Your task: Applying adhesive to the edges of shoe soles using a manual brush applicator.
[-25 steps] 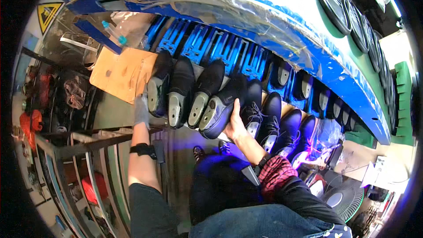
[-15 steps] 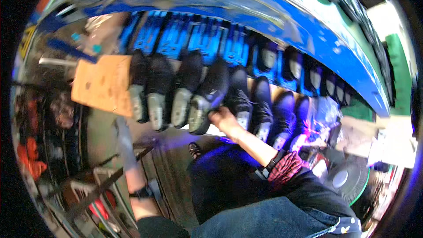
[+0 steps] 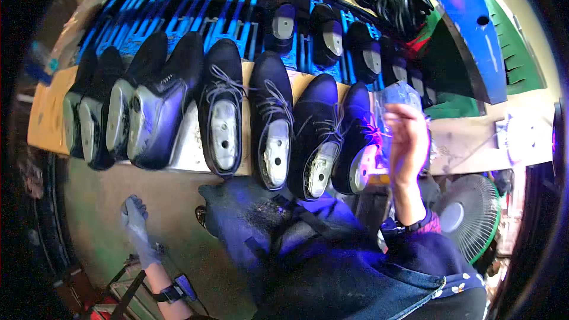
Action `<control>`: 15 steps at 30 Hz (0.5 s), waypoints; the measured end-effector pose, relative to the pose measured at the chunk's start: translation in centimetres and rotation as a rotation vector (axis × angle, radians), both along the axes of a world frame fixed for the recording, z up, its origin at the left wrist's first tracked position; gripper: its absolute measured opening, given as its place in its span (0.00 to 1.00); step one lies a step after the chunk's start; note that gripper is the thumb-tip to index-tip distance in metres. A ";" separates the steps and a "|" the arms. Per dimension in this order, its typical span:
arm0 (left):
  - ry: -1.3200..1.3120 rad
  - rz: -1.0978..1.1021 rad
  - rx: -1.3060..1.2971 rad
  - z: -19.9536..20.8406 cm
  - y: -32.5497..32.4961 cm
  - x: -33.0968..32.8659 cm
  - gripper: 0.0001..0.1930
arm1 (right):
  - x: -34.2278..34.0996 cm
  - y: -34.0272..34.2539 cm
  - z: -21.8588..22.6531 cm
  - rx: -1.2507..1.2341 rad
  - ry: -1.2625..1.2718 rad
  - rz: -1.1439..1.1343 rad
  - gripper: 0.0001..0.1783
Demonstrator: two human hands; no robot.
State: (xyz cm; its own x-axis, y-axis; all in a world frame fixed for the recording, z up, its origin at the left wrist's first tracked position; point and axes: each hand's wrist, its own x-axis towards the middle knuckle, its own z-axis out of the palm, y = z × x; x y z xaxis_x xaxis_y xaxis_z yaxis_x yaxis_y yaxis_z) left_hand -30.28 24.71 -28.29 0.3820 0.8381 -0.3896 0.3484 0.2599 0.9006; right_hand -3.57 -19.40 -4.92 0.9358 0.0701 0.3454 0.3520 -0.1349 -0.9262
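Observation:
A row of several black shoes stands on a wooden board, each filled by a grey shoe last. The ones at the left are tilted on their sides; those at the right sit upright with loose laces. My right hand, bare, is raised at the right end of the row by a clear plastic bag; its fingers are apart and slightly bent, with nothing seen in them. My left hand, in a grey glove, hangs below the board at the left, away from the shoes, fingers curled with nothing visible in them.
Behind the shoes runs a blue slatted rack with more black shoes on it. A blue beam rises at the right. A fan stands close to my right elbow. The wooden board extends past the leftmost shoe.
My right hand has left a tilted shoe's heel and moved right and up, to the row's right end. My left hand shows more clearly, off to the left. The view has shifted.

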 end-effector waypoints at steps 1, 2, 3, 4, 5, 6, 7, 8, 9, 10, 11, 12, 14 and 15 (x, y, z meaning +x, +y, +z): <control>0.041 -0.023 0.010 -0.7 -0.9 0.1 0.16 | 0.4 -3.4 -2.1 0.070 -0.014 -0.129 0.23; -0.026 0.006 -0.025 -1.2 -2.5 -0.5 0.13 | 0.3 -5.4 -4.0 0.150 -0.040 -0.235 0.23; 0.075 0.052 0.065 -1.7 -4.1 -0.6 0.13 | 0.7 -6.9 -6.0 -0.105 -0.134 -0.280 0.24; 0.191 0.069 0.126 -1.1 -8.1 -0.1 0.13 | 0.6 -8.1 -7.5 -0.191 -0.121 -0.291 0.24; 0.210 0.031 0.209 0.7 -12.5 -0.1 0.14 | 1.0 -8.6 -9.3 -0.257 -0.115 -0.292 0.25; 0.207 0.008 0.313 2.7 -16.1 0.9 0.14 | 2.2 -9.5 -12.1 -0.460 -0.105 -0.274 0.26; 0.344 -0.096 0.293 4.8 -18.9 1.7 0.15 | 3.1 -9.4 -14.0 -0.150 0.129 -0.209 0.26; 0.328 -0.160 0.402 4.3 -21.0 0.9 0.18 | 3.7 -8.4 -15.0 0.026 0.194 -0.165 0.27; 0.265 -0.257 0.264 5.5 -23.7 1.5 0.22 | 3.9 -7.6 -15.6 0.185 0.262 -0.130 0.27; 0.342 -0.445 0.511 5.2 -25.3 0.9 0.26 | 3.2 -5.9 -15.2 0.276 0.227 -0.122 0.26; 0.356 -0.538 0.754 4.2 -26.9 0.3 0.28 | 2.2 -4.6 -14.5 0.358 0.194 -0.121 0.25; 0.379 -0.621 0.993 3.1 -28.1 -0.4 0.31 | 1.3 -4.3 -13.5 -0.206 0.137 -0.235 0.23; 0.344 -0.628 0.913 2.2 -29.7 1.2 0.32 | 0.9 -2.5 -14.3 -0.715 -0.084 -0.534 0.21; 0.329 -0.645 0.810 1.9 -30.1 2.3 0.34 | 0.9 -1.8 -15.0 -0.650 -0.204 -0.583 0.21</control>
